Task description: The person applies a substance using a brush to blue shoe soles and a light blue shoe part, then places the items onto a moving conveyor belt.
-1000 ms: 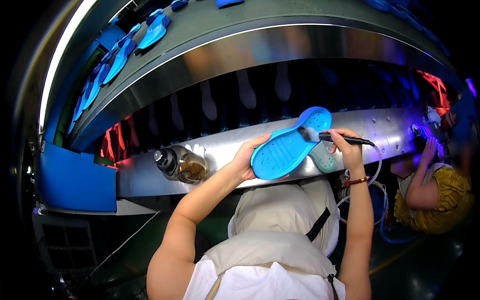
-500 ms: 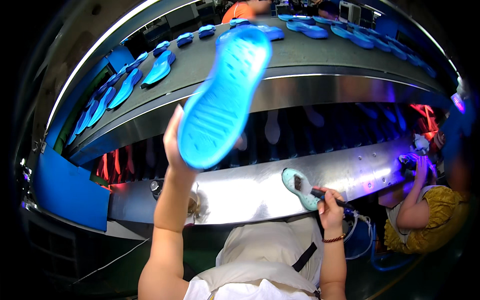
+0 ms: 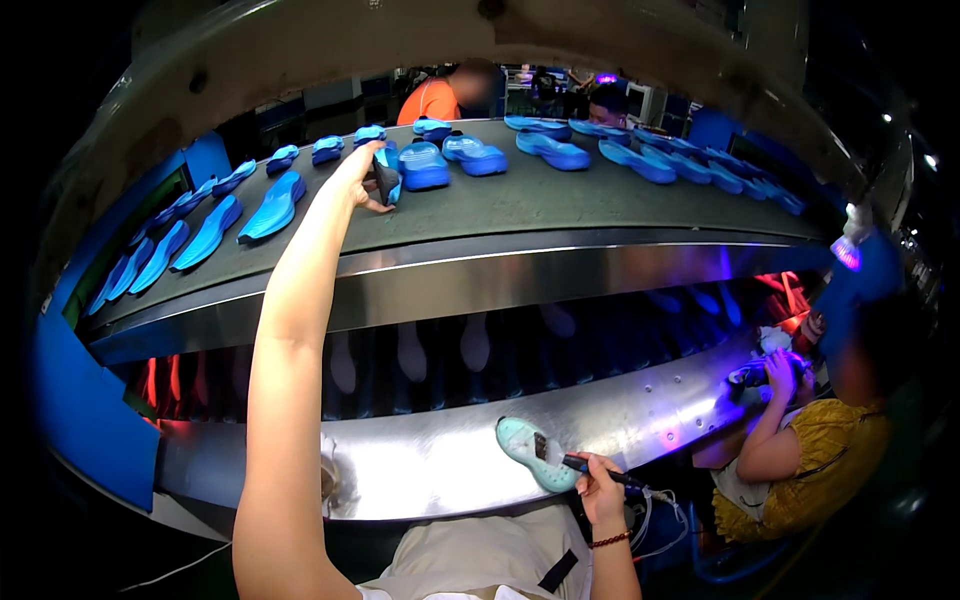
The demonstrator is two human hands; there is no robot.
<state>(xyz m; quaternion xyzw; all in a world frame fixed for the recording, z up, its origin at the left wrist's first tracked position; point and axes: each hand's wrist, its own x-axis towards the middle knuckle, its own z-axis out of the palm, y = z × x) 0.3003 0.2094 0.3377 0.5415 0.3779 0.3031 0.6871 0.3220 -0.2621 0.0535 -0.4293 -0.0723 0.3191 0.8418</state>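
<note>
My left hand [image 3: 368, 183] reaches far out over the upper belt, its fingers around a shoe sole [image 3: 388, 177]. The sole is tipped on edge, blue with a dark side toward the hand; how firmly it rests on the belt I cannot tell. Low in the head view, my right hand [image 3: 600, 492] grips a dark-handled brush [image 3: 578, 464]. The brush head points at a pale mint, sole-shaped piece [image 3: 517, 441] lying on the metal ledge. White wet-looking stuff and a dark patch show on that piece.
Blue shoe soles [image 3: 277, 207] line the dark upper belt [image 3: 450, 212]. Below its metal edge [image 3: 560, 265], pale soles [image 3: 475, 342] lie in a dim slot above the metal ledge [image 3: 420, 465]. A co-worker in yellow [image 3: 830, 450] works at right; a person in orange [image 3: 430, 101] is behind the belt.
My left hand has moved from holding the blue sole up close to having it out at the upper belt. The view has shifted; my right hand still holds the brush at the mint piece.
</note>
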